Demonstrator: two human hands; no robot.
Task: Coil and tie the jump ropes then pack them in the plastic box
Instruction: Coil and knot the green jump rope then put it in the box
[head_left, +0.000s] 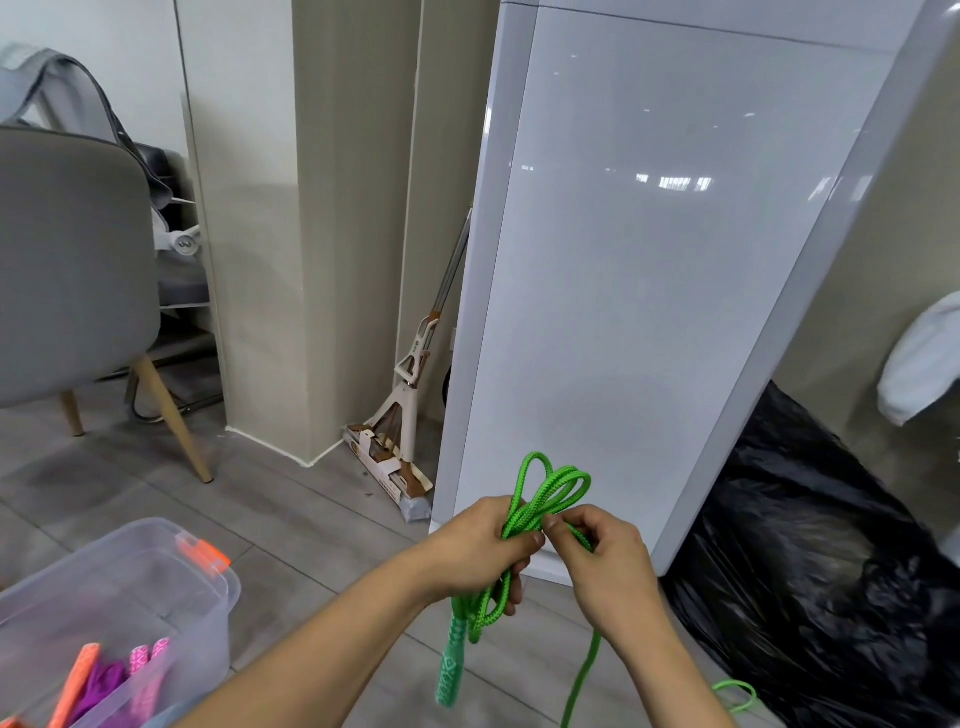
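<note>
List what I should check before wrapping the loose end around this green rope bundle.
1. Coil secured: left hand grips the green jump rope loops: ok.
2. Working strand: right hand pinches it beside the left hand: ok.
3. Tie made: loose tail hangs free, no knot: not ok.
4. Handles gathered: one green handle hangs below the left hand; second unseen: cannot tell.
5. Plastic box open, with room beside the packed ropes: ok.
</note>
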